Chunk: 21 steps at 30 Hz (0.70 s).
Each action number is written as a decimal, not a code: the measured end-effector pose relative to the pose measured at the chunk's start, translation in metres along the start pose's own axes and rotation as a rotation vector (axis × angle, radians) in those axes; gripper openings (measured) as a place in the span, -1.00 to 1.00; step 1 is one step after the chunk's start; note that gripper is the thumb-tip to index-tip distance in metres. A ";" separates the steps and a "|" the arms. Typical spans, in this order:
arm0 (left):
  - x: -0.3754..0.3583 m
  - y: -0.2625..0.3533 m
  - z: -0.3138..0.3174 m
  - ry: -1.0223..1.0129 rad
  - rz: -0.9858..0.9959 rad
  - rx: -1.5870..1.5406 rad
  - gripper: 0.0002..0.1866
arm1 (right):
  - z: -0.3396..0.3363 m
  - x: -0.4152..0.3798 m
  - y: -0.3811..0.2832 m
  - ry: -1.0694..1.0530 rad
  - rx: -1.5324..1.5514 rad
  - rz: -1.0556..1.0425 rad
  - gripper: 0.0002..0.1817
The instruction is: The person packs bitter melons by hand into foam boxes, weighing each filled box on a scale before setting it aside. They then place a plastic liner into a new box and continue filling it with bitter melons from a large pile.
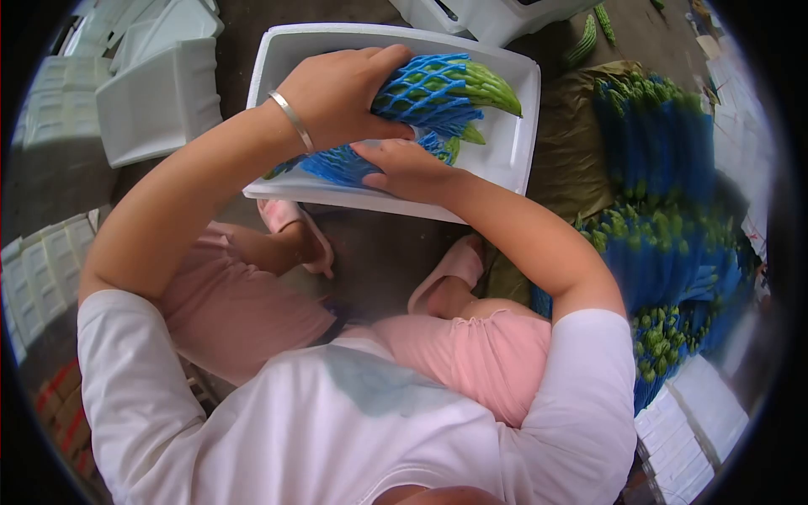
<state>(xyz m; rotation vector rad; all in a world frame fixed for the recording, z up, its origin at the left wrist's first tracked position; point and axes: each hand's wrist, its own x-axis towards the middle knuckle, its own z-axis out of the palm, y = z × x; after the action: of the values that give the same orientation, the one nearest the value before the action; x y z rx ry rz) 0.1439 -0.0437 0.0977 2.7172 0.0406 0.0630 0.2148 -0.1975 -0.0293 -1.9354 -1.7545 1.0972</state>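
A white foam box [396, 38] lies in front of me with bitter gourds in blue foam netting inside. My left hand [345, 93], with a silver bangle at the wrist, is closed around netted bitter gourds [446, 88] whose green tips point right. Just below, my right hand [408, 168] rests its curled fingers against another blue-netted bitter gourd [337, 166] by the near wall. The palm covers part of that gourd, so whether the fingers grip it is hard to see.
Netted bitter gourds [652, 143] are piled at my right on brown sheeting [572, 143]. Loose bitter gourds [581, 42] lie on the floor behind. White foam boxes [156, 101] stand at the left, and foam lids [682, 429] lie at lower right.
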 end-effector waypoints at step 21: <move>0.031 -0.073 0.081 -0.298 -0.053 0.436 -0.24 | 0.079 -0.395 0.130 0.654 0.347 1.385 -0.49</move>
<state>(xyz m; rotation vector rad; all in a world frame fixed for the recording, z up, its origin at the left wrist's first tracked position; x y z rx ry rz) 0.1770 -0.0095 -0.0044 3.1243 0.0434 -0.4119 0.2679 -0.6169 -0.0396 -2.7135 0.2667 0.7546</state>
